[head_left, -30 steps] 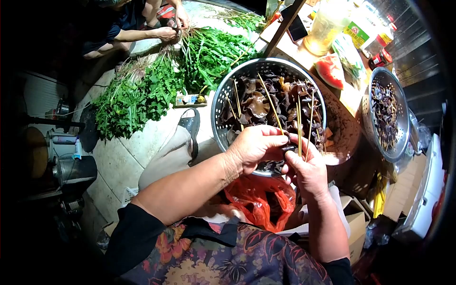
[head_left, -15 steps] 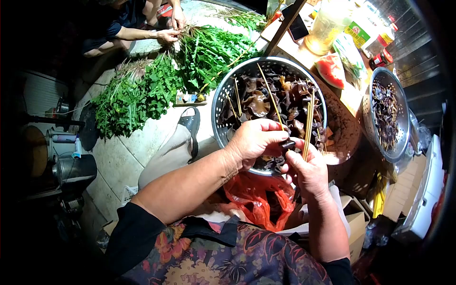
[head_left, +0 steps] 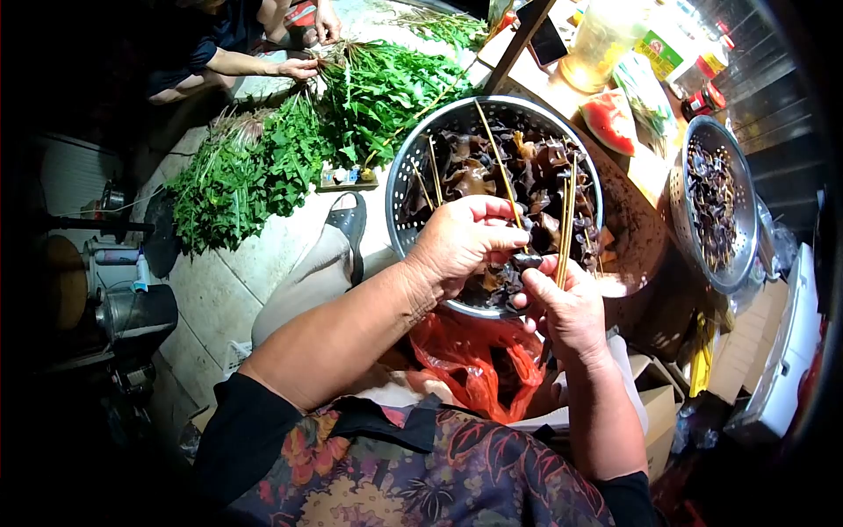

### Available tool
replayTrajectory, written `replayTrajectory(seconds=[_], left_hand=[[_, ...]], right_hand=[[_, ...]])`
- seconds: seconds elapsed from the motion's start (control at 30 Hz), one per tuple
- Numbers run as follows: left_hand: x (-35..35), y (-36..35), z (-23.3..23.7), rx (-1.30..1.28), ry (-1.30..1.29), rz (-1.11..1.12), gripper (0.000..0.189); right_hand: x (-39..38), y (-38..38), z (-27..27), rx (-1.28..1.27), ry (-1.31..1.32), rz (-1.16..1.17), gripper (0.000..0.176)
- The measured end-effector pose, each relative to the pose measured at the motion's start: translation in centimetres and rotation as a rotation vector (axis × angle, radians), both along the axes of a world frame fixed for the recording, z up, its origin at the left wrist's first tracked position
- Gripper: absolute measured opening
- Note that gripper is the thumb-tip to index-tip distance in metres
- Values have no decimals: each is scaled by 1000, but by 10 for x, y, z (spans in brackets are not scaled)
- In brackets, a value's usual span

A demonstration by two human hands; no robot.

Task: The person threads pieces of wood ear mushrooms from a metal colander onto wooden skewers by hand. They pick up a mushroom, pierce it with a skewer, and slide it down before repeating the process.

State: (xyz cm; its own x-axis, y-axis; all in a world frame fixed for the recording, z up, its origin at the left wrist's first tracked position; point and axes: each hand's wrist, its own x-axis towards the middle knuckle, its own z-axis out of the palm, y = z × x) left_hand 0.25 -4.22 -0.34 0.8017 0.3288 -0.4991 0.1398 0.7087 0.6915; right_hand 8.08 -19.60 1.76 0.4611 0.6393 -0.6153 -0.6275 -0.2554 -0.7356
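My left hand (head_left: 470,241) pinches a thin bamboo skewer (head_left: 496,158) that slants up over the metal colander (head_left: 400,189). At the skewer's lower end, between both hands, is a small dark piece of wood ear mushroom (head_left: 525,260). Against my right palm and fingers stand several more bamboo sticks (head_left: 568,220), and the fingertips of my right hand (head_left: 566,307) touch the dark piece. Below them the colander holds a heap of brown-black wood ear mushrooms (head_left: 470,176), with a few other sticks (head_left: 434,171) leaning at its left side.
A red plastic bag (head_left: 474,360) hangs below the colander. At right stands a second colander (head_left: 738,263) with dark skewered pieces. Leafy greens (head_left: 272,167) lie on the tiled floor, where another person's hands (head_left: 299,68) work. A watermelon piece (head_left: 610,123) and jars sit on the table.
The skewer and both hands have shifted slightly; my left fingers now sit a little higher over the dark piece. The other person's hand has moved slightly left.
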Motion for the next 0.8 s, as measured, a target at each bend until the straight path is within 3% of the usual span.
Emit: replayTrajectory(seconds=[0.43,0.67,0.8], left_hand=[[0,1,2,-59,22,-170,18],[0,-3,2,33,33,-247,19],[4,16,2,200,77,-11,16]], right_hand=[[14,-4,9,-61,-63,70,26],[13,-3,5,-13,-96,44,18],[13,-3,9,-47,-138,-52,20]])
